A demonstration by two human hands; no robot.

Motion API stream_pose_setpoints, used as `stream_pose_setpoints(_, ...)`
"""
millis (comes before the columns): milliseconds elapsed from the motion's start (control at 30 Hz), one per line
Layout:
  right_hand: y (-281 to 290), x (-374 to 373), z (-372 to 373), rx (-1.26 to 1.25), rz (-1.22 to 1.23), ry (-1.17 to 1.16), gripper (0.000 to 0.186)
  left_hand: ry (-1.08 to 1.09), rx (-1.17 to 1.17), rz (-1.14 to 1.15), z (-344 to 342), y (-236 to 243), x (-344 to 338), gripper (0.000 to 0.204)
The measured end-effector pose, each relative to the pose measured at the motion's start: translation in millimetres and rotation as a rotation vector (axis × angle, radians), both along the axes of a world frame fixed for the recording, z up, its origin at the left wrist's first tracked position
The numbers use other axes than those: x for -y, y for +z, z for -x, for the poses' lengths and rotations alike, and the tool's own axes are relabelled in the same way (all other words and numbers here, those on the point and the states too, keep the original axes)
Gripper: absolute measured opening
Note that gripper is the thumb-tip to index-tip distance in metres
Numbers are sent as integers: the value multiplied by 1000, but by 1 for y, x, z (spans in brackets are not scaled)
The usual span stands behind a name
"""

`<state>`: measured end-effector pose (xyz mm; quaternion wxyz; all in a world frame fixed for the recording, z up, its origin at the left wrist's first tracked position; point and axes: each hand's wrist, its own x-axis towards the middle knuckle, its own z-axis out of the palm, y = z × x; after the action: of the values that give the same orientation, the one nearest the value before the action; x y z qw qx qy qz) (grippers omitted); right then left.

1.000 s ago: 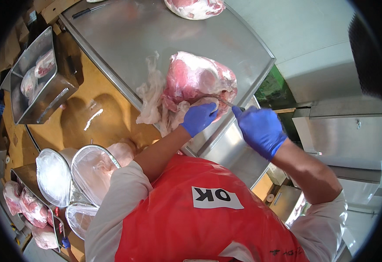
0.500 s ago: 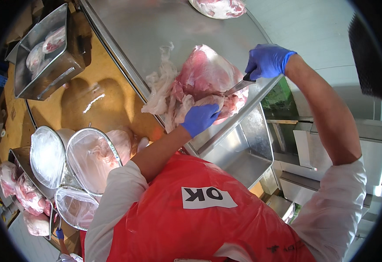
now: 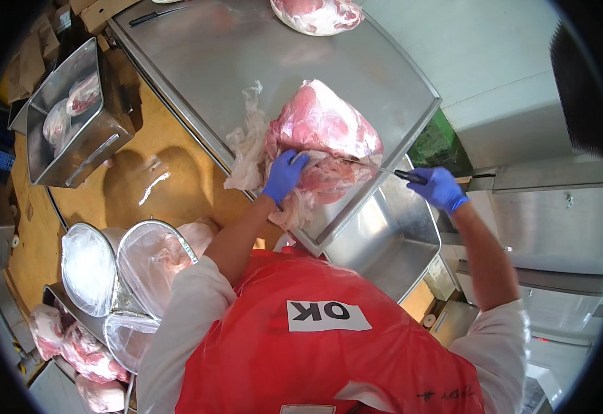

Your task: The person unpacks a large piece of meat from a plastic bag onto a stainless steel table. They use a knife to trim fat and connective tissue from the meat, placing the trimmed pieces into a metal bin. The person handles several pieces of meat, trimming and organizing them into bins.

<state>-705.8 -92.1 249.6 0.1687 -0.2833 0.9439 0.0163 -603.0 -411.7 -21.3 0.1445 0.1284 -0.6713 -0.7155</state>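
Observation:
A large pink piece of raw meat point(image 3: 329, 124) rests on the steel table point(image 3: 212, 55) in front of me. My left hand point(image 3: 285, 177) is closed on a loose flap of fat point(image 3: 301, 200) at the meat's near left side; its fingertips are partly hidden in the folds. My right hand point(image 3: 441, 189) grips the black handle of a knife point(image 3: 410, 177) beyond the table's right edge. The blade points left, and its tip end lies against the near side of the meat. Both hands wear blue gloves. Pale, stringy fat point(image 3: 246, 148) hangs at the meat's left.
Another meat piece point(image 3: 317, 15) and a second knife point(image 3: 156, 15) lie at the table's far end. Below the right edge sits a steel tub point(image 3: 391, 231). To the left are a steel bin point(image 3: 115, 134) with meat and several plastic-lined round containers point(image 3: 89, 265).
My right hand has come nearer and out to the right, the knife now lying flatter. My left hand has shifted left along the meat's near side.

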Motion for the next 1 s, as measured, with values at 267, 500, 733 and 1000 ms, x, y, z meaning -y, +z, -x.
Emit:
stream_pose_setpoints(267, -25, 15, -91, -332, 17, 85, 47, -24, -36, 201, 4, 32, 20, 35)
stream_pose_setpoints(500, 15, 26, -139, -416, 85, 91, 43, -109, 62, 655, 19, 74, 6, 32)
stream_pose_setpoints(733, 28, 49, -160, -342, 88, 86, 45, -14, -17, 302, 22, 20, -14, 23)
stream_pose_setpoints(1000, 31, 66, -158, -390, -93, 98, 49, -83, -165, 6, 24, 5, -22, 16)
